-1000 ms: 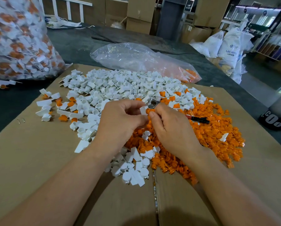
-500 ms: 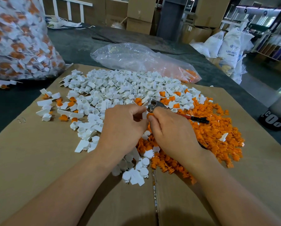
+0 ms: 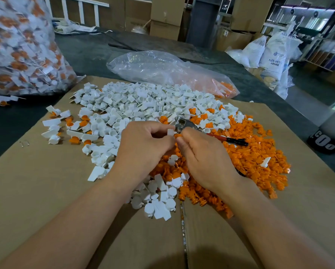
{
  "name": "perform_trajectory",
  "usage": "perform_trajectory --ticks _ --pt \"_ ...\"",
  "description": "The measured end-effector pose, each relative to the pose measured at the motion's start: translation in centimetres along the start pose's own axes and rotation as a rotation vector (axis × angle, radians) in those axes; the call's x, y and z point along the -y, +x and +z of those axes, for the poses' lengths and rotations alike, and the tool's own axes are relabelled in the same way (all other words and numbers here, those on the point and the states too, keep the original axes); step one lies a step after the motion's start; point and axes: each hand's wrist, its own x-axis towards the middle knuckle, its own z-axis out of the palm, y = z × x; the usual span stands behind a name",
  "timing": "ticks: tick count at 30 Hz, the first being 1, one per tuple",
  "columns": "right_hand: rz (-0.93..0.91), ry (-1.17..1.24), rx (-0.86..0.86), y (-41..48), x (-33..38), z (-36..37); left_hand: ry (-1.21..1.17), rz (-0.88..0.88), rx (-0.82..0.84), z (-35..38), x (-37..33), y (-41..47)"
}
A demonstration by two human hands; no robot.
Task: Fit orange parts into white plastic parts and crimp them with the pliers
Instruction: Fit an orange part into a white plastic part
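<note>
My left hand point(image 3: 143, 146) pinches a small white plastic part point(image 3: 171, 131) at its fingertips. My right hand point(image 3: 203, 156) pinches an orange part point(image 3: 177, 136) and holds it against the white one. Just behind my fingers lie the pliers point(image 3: 190, 125), metal jaws to the left and red-black handles point(image 3: 228, 140) running right over the orange pile; neither hand holds them. A heap of white parts point(image 3: 147, 105) covers the cardboard's far middle, and a heap of orange parts point(image 3: 250, 158) spreads to the right.
Several fitted white-and-orange pieces point(image 3: 69, 129) lie at the left on the cardboard sheet point(image 3: 46, 191). A big clear bag of finished pieces point(image 3: 20, 47) stands far left. A nearly flat clear bag point(image 3: 162, 70) with some orange parts lies behind the piles.
Both hands stayed over the seam between the piles, fingertips working together. The orange part is now pressed against the white part, and the pliers' jaws show more clearly behind them.
</note>
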Motion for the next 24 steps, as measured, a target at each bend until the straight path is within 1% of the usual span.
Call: perform_trajectory --ticks 3,7,9,11,13,15,18,24 --pt "-0.033 0.043 -0.066 0.1 -0.1 0.2 -0.062 -0.019 0.020 -0.3 -0.1 0.2" --pt "-0.002 0.286 -0.212 0.4 -0.3 0.1 -0.179 -0.053 0.044 -0.6 -0.4 0.4" --pt "-0.044 0.320 -0.245 0.3 -0.4 0.1 -0.213 -0.065 0.050 -0.6 -0.5 0.5" --pt "-0.058 0.357 -0.250 0.3 -0.5 0.1 -0.256 -0.093 0.058 -0.6 -0.5 0.5" --pt "-0.050 0.420 -0.255 0.3 -0.7 0.1 -0.336 -0.158 0.080 -0.8 -0.4 0.6" --pt "-0.056 0.429 -0.264 0.4 -1.0 0.1 -0.383 -0.207 0.119 -0.8 -0.4 0.8" --pt "-0.050 0.429 -0.267 0.3 -1.1 -0.1 -0.365 -0.214 0.158 -0.9 -0.5 0.8" --pt "-0.102 0.410 -0.259 0.3 -1.2 -0.1 -0.334 -0.210 0.157 -0.8 -0.5 0.7"
